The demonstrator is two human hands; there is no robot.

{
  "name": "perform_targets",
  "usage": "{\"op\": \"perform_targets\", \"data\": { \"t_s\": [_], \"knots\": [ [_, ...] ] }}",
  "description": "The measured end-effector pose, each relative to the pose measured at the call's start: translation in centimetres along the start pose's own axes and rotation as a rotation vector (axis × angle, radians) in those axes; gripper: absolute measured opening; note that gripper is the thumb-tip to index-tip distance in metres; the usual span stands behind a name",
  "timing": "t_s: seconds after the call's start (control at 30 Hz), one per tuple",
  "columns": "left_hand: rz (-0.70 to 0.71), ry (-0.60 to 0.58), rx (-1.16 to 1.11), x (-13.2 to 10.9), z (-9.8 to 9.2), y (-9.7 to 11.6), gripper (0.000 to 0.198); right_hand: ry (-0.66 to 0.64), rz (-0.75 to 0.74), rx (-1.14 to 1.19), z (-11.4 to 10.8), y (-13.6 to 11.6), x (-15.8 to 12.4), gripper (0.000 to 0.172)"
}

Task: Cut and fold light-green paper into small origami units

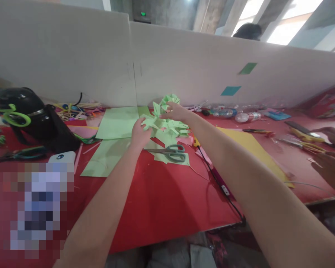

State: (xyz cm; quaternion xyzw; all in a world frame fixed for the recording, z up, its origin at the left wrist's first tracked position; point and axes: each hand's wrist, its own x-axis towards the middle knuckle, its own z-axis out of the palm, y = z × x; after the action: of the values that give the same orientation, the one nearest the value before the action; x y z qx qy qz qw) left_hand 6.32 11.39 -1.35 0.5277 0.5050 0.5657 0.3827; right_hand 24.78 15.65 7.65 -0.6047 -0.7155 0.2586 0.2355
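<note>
Light green folded paper, with pleated and pointed pieces in a heap, lies at the middle of the red table near the partition. My left hand is at its left side, fingers curled round an edge of it. From the right, my right hand reaches over the heap, thumb and fingers on the upper folded pieces beside a pleated fan. The exact grip of both hands is partly hidden by the paper. Scissors with grey-green handles lie just in front, on green paper scraps.
Green sheets lie left of the heap, by a black penguin-like object, pliers and a phone. A yellow-tipped tool with a black cord, yellow paper and plastic bottles are right. Another person's hands work far right.
</note>
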Motion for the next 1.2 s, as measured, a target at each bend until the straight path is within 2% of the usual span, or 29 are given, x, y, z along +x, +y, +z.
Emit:
{"op": "perform_targets", "data": {
  "t_s": [0.07,0.13,0.17,0.2,0.3,0.4,0.57,0.63,0.73,0.83,0.97,1.07,1.13,1.2],
  "knots": [
    [0.000,0.031,0.000,0.3,-0.7,-0.2,0.049,0.033,0.026,-0.185,-0.5,0.4,0.6,0.086],
    [-0.002,0.075,0.007,0.4,-1.4,-0.1,0.045,-0.105,0.107,-0.365,-0.5,1.0,0.6,0.061],
    [-0.007,0.097,0.011,0.5,-1.7,0.0,0.043,-0.214,0.160,-0.450,-0.4,1.3,0.5,0.051],
    [-0.015,0.115,0.017,0.6,-2.0,0.2,0.042,-0.269,0.180,-0.531,-0.1,1.6,0.3,0.045],
    [-0.035,0.146,0.021,1.1,-2.8,0.8,0.042,-0.310,0.170,-0.646,0.8,2.3,-0.5,0.030],
    [-0.027,0.187,0.001,2.1,-3.5,0.9,0.040,-0.325,0.154,-0.609,0.6,2.4,-0.4,0.027],
    [-0.021,0.241,-0.033,3.2,-4.2,0.3,0.037,-0.292,0.155,-0.576,-1.3,1.1,0.5,0.024],
    [-0.032,0.234,-0.035,3.2,-4.2,0.2,0.037,-0.325,0.181,-0.580,-1.0,0.6,0.3,0.017],
    [-0.047,0.218,-0.026,3.1,-4.2,0.3,0.037,-0.421,0.207,-0.582,0.3,0.4,-0.5,0.020],
    [-0.039,0.201,-0.031,3.1,-4.2,0.6,0.037,-0.445,0.207,-0.592,0.8,0.5,-1.0,0.024],
    [-0.038,0.193,-0.055,3.3,-4.2,0.8,0.036,-0.283,0.218,-0.542,-1.0,0.1,-0.3,0.023],
    [-0.060,0.202,-0.084,3.4,-4.3,0.8,0.036,-0.061,0.158,-0.386,-2.8,-0.7,0.5,0.024],
    [-0.068,0.211,-0.091,3.5,-4.4,0.7,0.036,0.072,0.166,-0.240,-3.5,-0.9,1.0,0.030],
    [-0.068,0.218,-0.092,3.5,-4.4,0.7,0.036,0.163,0.154,-0.201,-4.0,-0.7,1.5,0.038]
  ]
}}
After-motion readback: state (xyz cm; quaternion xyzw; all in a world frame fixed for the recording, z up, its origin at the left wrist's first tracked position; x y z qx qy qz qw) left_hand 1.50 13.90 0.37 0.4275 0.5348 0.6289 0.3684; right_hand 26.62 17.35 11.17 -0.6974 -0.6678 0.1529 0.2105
